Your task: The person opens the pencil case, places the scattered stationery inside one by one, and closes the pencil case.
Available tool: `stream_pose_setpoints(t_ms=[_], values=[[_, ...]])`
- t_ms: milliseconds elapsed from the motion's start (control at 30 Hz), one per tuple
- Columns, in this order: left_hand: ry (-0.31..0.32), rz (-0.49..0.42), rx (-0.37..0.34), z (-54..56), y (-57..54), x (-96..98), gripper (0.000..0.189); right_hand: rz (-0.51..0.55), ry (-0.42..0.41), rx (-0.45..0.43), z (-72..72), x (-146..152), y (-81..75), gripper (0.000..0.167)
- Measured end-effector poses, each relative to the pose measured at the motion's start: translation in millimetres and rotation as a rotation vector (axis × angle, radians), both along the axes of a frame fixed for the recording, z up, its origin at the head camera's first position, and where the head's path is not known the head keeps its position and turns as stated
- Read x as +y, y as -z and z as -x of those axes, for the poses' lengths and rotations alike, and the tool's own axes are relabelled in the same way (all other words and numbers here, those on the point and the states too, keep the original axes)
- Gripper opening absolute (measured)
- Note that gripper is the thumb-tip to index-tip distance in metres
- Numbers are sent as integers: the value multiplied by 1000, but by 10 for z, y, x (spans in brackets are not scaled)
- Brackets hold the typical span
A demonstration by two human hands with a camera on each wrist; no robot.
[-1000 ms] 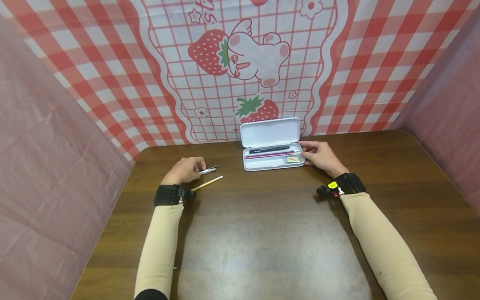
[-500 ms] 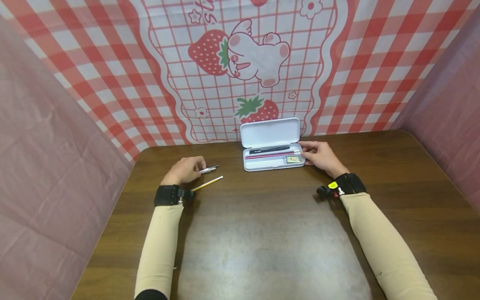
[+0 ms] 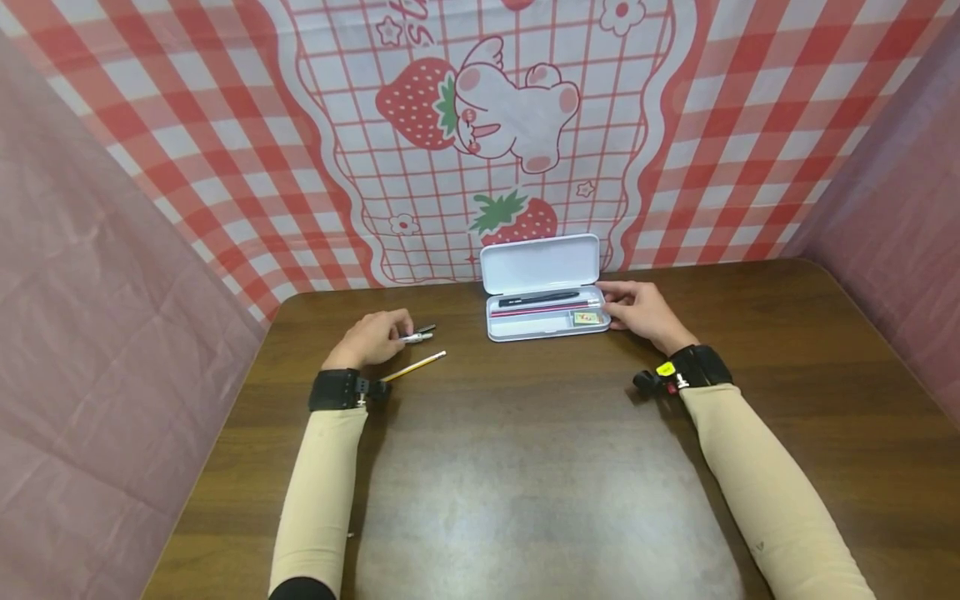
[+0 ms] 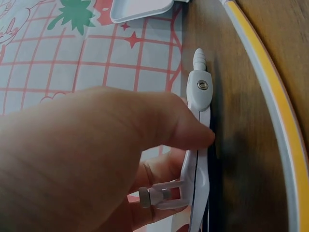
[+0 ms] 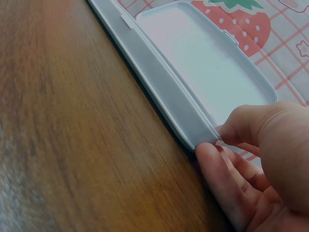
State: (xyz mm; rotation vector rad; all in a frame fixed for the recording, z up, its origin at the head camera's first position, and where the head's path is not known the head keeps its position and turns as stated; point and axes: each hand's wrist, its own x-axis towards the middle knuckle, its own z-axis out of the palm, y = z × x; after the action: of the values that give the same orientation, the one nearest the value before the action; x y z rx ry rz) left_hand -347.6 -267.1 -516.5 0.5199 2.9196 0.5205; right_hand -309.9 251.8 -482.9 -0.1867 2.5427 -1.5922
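My left hand (image 3: 375, 336) pinches a white drawing compass (image 4: 199, 92) between thumb and fingers at the left of the table. The compass's knob and hinge screw stick out beyond my thumb in the left wrist view. A small dark stick (image 3: 427, 328) lies just behind the compass, partly hidden by my fingers. A yellow pencil (image 3: 415, 367) rests nearer to me. My right hand (image 3: 641, 312) holds the right end of a white pencil case (image 3: 525, 330), thumb and fingers at its corner in the right wrist view. The case's lid (image 3: 540, 263) stands raised.
Inside the case lie a black pen (image 3: 540, 299), a red pencil (image 3: 536, 312) and an eraser (image 3: 586, 318) in a small compartment. A strawberry-print cloth (image 3: 502, 100) hangs behind the wooden table (image 3: 510, 450). Pink curtains (image 3: 90, 292) flank both sides.
My left fingers have shifted slightly, and a wider gap shows between the compass and the dark stick. My right hand and the case have stayed in place.
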Motion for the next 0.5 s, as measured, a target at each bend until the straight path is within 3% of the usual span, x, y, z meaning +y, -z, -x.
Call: stream_pose_setpoints(t_ms=[267,500], values=[[10,-2,-3,-2,10,-2,16,-10,4,-5,38,8,29,52],[12,-9,57,-7,-8,1,19,-6,10,-3,32,5,28,52]])
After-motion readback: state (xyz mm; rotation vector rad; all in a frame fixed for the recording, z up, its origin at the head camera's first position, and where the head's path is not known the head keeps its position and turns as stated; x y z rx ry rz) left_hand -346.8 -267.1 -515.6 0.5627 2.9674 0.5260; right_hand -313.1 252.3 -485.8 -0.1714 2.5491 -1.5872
